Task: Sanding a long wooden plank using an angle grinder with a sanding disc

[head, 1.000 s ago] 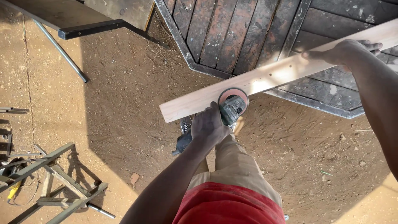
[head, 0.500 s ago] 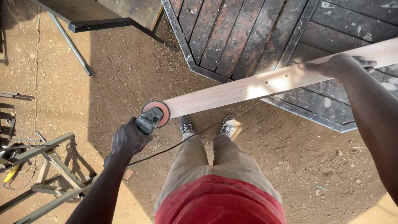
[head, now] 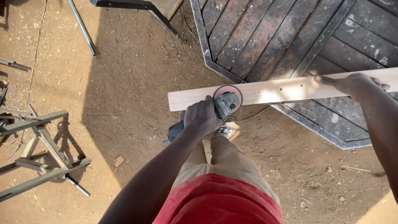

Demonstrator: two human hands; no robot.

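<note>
Sketchy setup honestly. The left hand (head: 202, 118) is wrapped tight around a grinder (head: 215, 110), its pink disc (head: 227, 97) touching the plank (head: 282, 90) near its free end. The right hand (head: 352, 84) just grips the plank in mid-air, with nothing propping up the free end. If the disc grabs, the plank could twist loose or kick toward his legs (head: 224, 157).

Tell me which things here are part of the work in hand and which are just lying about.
In use:
- wooden plank, steadied by the right hand
- angle grinder, in the left hand, its pink disc on the plank

Lying about:
- metal frame
- dark slatted panel
- metal rod
</note>
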